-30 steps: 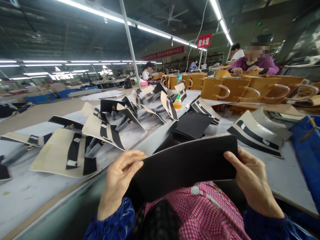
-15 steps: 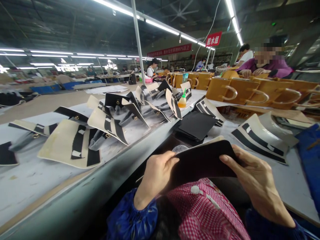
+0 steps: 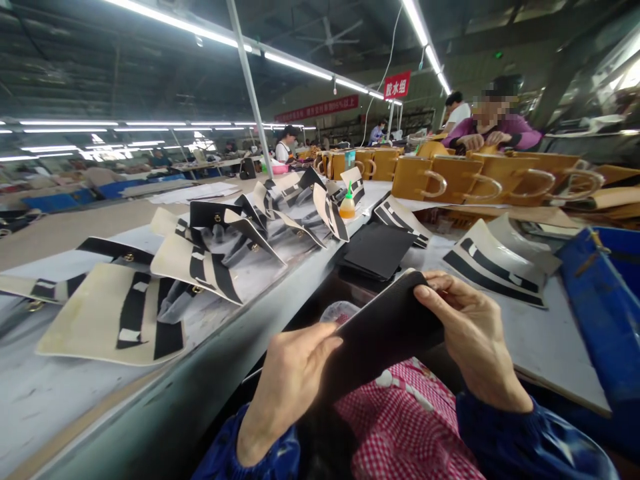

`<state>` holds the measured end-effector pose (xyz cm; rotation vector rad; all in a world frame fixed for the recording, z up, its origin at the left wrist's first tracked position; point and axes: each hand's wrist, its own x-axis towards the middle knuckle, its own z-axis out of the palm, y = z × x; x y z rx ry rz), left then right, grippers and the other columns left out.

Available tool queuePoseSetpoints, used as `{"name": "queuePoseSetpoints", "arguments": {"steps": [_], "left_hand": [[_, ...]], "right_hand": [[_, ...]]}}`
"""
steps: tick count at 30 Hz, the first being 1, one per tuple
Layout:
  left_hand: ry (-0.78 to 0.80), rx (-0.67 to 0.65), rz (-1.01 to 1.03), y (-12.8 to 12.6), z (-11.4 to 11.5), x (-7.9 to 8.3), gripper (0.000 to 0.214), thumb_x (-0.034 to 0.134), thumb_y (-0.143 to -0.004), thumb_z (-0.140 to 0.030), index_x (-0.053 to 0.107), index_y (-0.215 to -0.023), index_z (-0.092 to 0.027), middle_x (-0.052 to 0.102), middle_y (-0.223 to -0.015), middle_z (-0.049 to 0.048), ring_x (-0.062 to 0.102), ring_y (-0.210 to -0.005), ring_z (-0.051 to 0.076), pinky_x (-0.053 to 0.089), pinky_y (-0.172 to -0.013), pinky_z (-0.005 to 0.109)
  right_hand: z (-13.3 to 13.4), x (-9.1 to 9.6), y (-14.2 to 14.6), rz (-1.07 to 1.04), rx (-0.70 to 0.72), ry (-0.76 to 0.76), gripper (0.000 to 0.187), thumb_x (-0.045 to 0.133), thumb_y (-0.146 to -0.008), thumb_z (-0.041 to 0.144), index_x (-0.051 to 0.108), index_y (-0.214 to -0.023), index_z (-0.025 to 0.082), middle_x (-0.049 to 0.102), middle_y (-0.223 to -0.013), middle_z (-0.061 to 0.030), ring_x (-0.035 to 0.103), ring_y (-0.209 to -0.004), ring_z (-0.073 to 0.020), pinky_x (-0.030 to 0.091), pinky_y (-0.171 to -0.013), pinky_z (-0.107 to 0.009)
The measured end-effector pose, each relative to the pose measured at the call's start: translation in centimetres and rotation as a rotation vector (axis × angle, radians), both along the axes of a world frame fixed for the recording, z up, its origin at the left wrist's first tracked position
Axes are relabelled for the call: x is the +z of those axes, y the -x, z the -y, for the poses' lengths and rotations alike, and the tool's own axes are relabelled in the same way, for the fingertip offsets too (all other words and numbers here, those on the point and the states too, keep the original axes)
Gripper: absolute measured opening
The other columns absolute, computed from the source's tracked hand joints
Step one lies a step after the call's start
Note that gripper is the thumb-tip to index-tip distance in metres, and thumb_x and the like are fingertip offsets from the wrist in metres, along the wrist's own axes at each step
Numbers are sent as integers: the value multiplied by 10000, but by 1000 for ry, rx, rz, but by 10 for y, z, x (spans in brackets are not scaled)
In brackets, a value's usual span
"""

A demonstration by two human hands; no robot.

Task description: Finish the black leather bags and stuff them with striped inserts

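A black leather-like panel (image 3: 383, 337) with a pale edge is held up tilted in front of my checked apron. My left hand (image 3: 293, 373) grips its left end, thumb on the black face and fingers behind. At the upper right corner my right hand (image 3: 467, 320) pinches it between thumb and fingers. Just beyond lies a stack of black panels (image 3: 380, 250). Part of a clear round object (image 3: 340, 312) shows behind the held panel; I cannot tell what it is.
Several cream panels with black strips (image 3: 100, 313) and gold clasps cover the left bench. A glue bottle (image 3: 347, 208) with a green tip stands farther back. More striped panels (image 3: 500, 267) and a blue bin (image 3: 600, 313) are right. Behind, a co-worker (image 3: 493, 130) sits at brown bags (image 3: 455, 180).
The held panel has tilted more steeply, its right end raised, with both hands still on it. My view has shifted to the right, so the surroundings appear farther left.
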<state>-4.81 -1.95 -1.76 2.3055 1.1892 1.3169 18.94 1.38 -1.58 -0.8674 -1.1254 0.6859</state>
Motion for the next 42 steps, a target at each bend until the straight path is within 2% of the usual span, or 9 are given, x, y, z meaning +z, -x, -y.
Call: {"name": "queuePoseSetpoints", "arguments": {"steps": [5, 10, 15, 22, 26, 30, 37, 42], "left_hand": [[11, 34, -60, -2, -6, -1, 163, 585, -942, -217, 738, -980, -176, 769, -779, 32, 685, -572, 136, 505, -564, 188], [-91, 165, -165, -13, -9, 2, 273, 485, -991, -254, 727, -1064, -151, 775, -756, 57, 706, -563, 161, 515, -546, 216], [-148, 241, -233, -14, -10, 2, 291, 478, -994, -267, 714, -1115, -148, 799, -887, 86, 759, -675, 207, 559, -604, 252], [-79, 243, -186, -3, -9, 7, 189, 599, -922, -205, 729, -1060, -206, 795, -978, 49, 763, -792, 219, 582, -722, 265], [4, 110, -39, -12, -5, 16, 130, 585, -937, -195, 711, -968, -202, 765, -790, -11, 716, -647, 134, 542, -632, 171], [-72, 80, 44, -25, 1, 18, 164, 559, -950, -185, 665, -824, -183, 657, -618, -45, 599, -489, 73, 472, -530, 126], [-195, 80, 27, -28, 6, 14, 154, 556, -946, -163, 645, -821, -176, 640, -603, -28, 570, -482, 81, 457, -540, 156], [-110, 66, 13, -25, 4, 13, 175, 546, -956, -202, 655, -821, -183, 643, -596, -29, 572, -466, 89, 469, -513, 158]], "right_hand": [[1, -2, 1, 5, -29, -21, 210, 816, -744, 335, 661, -670, 213, 694, -857, -17, 623, -792, -137, 509, -688, -234], [7, 1, 2, 61, -98, -48, 231, 795, -766, 341, 635, -665, 208, 677, -861, -33, 610, -793, -151, 506, -682, -258], [17, 7, 6, 174, -150, -86, 235, 750, -814, 332, 610, -675, 204, 657, -847, -41, 584, -736, -148, 471, -606, -258], [18, 19, 12, 346, -191, -287, 190, 728, -834, 236, 614, -683, 210, 679, -809, -25, 606, -672, -141, 457, -573, -270], [20, 28, 18, 433, -176, -389, 139, 725, -825, 178, 639, -722, 214, 702, -796, -17, 637, -666, -143, 502, -615, -279], [21, 29, 22, 424, -145, -366, 156, 711, -840, 217, 640, -701, 211, 706, -791, -37, 644, -659, -159, 515, -597, -289], [20, 25, 22, 380, -127, -286, 198, 689, -845, 224, 614, -663, 205, 693, -780, -38, 633, -671, -155, 495, -596, -282], [21, 25, 24, 365, -140, -282, 205, 692, -834, 202, 604, -649, 204, 694, -778, -35, 624, -645, -147, 513, -616, -291]]}}
